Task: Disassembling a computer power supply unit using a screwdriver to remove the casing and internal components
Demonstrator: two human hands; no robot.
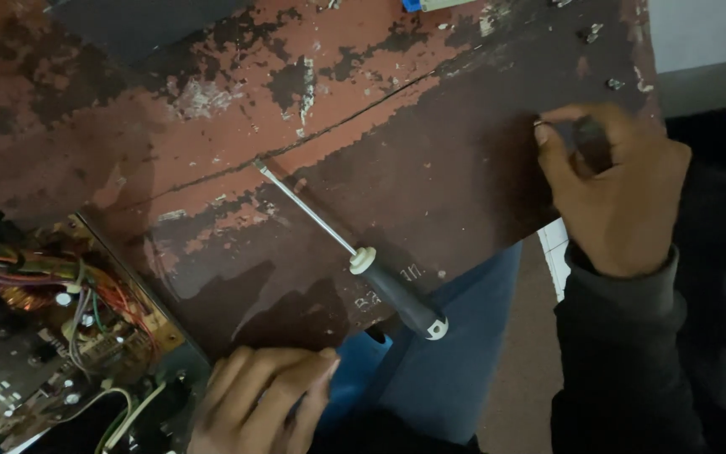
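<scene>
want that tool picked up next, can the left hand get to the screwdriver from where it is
Probably yes. The screwdriver lies alone on the worn table, its dark handle pointing towards the left hand at the near edge, with nothing between them.

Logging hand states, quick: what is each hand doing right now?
Left hand: fingers curled, resting at the table edge; holding nothing visible.
Right hand: closed, pinching a small object; too small to identify.

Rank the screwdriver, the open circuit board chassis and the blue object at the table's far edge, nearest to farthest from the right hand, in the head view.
From the right hand:
1. Screwdriver, lying on the worn table, to the hand's left.
2. Blue object, at the table's far edge, top of view.
3. Circuit board chassis, lower left corner, by the left hand.
</scene>
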